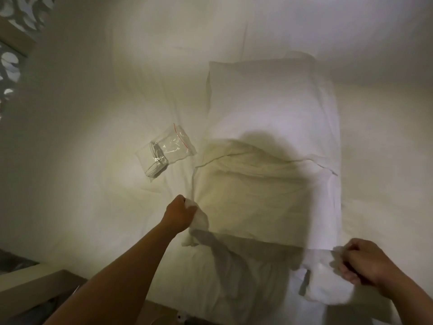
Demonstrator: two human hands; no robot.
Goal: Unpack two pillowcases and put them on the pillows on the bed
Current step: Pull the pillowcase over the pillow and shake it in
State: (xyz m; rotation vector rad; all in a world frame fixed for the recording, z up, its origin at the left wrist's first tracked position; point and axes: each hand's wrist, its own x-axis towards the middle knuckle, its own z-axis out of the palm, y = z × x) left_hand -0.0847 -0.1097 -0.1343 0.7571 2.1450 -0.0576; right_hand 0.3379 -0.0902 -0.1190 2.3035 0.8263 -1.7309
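Bedside — left grip point(180, 213), right grip point(360, 263) clutch pillowcase point(326, 212).

the left hand point(180, 213) has its fingertips hidden in bunched pillowcase point(246, 200) cloth. the right hand point(360, 266) is blurred. what the clear bag point(165, 152) holds cannot be told.

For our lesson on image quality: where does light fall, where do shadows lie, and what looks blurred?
In the head view, light pools on the sheet left of centre and fades towards dark corners; in the same head view a rounded shadow crosses the pillow and pillowcase; the right hand is smeared by blur, the left hand sharper; the plastic bag shows small glints.
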